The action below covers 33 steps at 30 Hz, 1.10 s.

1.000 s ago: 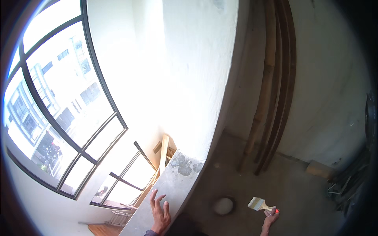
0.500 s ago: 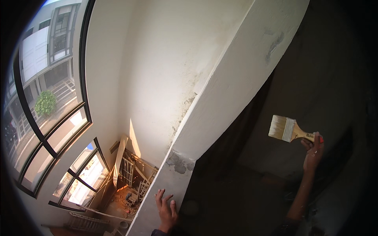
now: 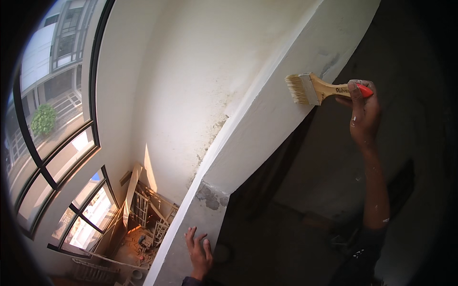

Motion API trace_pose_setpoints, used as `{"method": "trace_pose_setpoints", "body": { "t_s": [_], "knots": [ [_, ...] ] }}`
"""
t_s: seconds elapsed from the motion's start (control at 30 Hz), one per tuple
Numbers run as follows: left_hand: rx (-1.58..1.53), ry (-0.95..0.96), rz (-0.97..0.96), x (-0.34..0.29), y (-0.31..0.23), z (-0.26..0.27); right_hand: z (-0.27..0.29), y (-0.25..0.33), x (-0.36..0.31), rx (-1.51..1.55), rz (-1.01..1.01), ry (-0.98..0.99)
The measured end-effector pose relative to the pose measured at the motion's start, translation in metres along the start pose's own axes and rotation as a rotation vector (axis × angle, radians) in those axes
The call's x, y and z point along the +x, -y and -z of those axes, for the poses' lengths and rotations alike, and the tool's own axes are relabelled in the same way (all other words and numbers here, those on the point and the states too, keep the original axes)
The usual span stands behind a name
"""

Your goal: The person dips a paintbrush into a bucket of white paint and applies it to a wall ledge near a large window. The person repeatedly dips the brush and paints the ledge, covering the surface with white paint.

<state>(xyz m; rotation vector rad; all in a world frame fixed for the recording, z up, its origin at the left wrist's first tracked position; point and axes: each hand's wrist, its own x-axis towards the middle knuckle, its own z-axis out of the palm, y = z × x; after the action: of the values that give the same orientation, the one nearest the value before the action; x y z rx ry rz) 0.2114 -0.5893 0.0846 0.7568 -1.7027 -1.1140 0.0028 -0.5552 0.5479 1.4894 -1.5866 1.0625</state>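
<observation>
My right hand (image 3: 366,112) is closed round the red-tipped wooden handle of a wide, flat paintbrush (image 3: 320,89). Its pale bristles point left and lie in front of the whitish beam face (image 3: 267,126); I cannot tell whether they touch it. Specks of white paint dot my right hand and forearm. Lower down, my left hand (image 3: 199,253) rests with spread fingers on the lower grey stretch of the beam, below a rough grey patch (image 3: 211,196) of bare plaster.
A tall cream wall (image 3: 186,71) with flaking spots rises left of the beam. Dark-framed windows (image 3: 52,171) stand at far left. Far below lie ladders (image 3: 139,209), planks (image 3: 132,193) and rubble (image 3: 136,245) on a lower floor. Right of the beam is a dark space.
My right hand has swung the paintbrush up and left, from over the dark space to the beam face. My left hand stays on the beam. The view has shifted slightly.
</observation>
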Motion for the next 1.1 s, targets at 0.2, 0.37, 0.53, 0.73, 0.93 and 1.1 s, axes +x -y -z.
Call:
{"method": "trace_pose_setpoints", "body": {
  "t_s": [0.2, 0.37, 0.53, 0.73, 0.93, 1.1],
  "knots": [
    [-0.003, -0.029, -0.01, 0.0, 0.002, 0.0, -0.014, 0.013, 0.003, -0.535, 0.528, -0.002],
    [-0.011, -0.029, -0.008, 0.0, 0.003, 0.001, -0.058, 0.005, -0.032, -0.653, 0.887, 0.102],
    [-0.009, -0.039, -0.009, 0.0, 0.005, -0.001, -0.096, 0.004, -0.096, -0.675, 0.983, 0.243],
    [-0.018, -0.042, 0.006, 0.0, 0.006, -0.001, -0.108, 0.005, -0.144, -0.314, 0.716, 0.434],
    [-0.021, -0.041, 0.006, 0.001, 0.007, 0.0, -0.088, 0.0, -0.095, -0.371, 0.45, 0.346],
    [-0.039, -0.032, 0.025, 0.001, 0.008, 0.001, -0.038, 0.009, -0.037, -0.515, 0.41, 0.099]
  ]
}}
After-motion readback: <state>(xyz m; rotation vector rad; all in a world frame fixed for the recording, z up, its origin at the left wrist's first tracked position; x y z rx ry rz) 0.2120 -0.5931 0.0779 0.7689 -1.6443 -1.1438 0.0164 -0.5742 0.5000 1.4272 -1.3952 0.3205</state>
